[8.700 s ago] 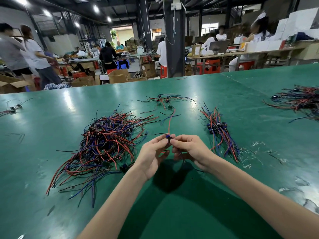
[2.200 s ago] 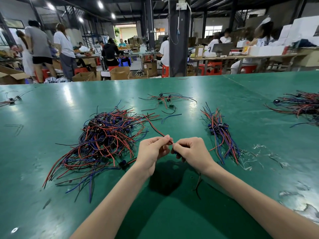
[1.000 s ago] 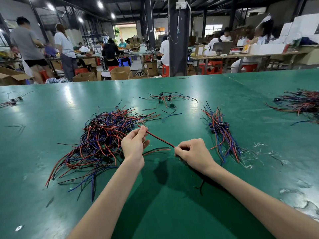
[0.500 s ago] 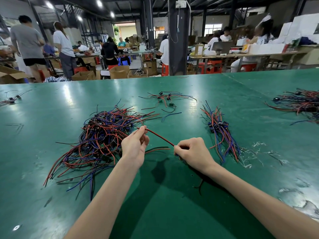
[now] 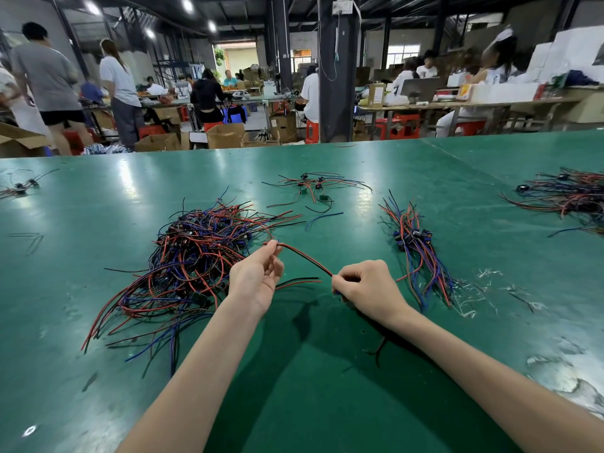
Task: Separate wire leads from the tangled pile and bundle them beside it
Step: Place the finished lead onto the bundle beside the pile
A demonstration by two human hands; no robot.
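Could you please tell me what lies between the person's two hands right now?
In the head view, a red-and-black wire lead spans from the left hand to the right hand, both pinching it, above the green table.

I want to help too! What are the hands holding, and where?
A thin red-and-black wire lead, stretched between them: the left hand pinches it near its tip, the right hand grips it further along.

Your green table (image 5: 327, 403) holds a tangled pile (image 5: 196, 256) left of centre, a bundle (image 5: 415, 243) to its right, a small cluster (image 5: 313, 186) farther back, another heap (image 5: 568, 197) at the right edge, clear scraps (image 5: 483, 289) beside the bundle.
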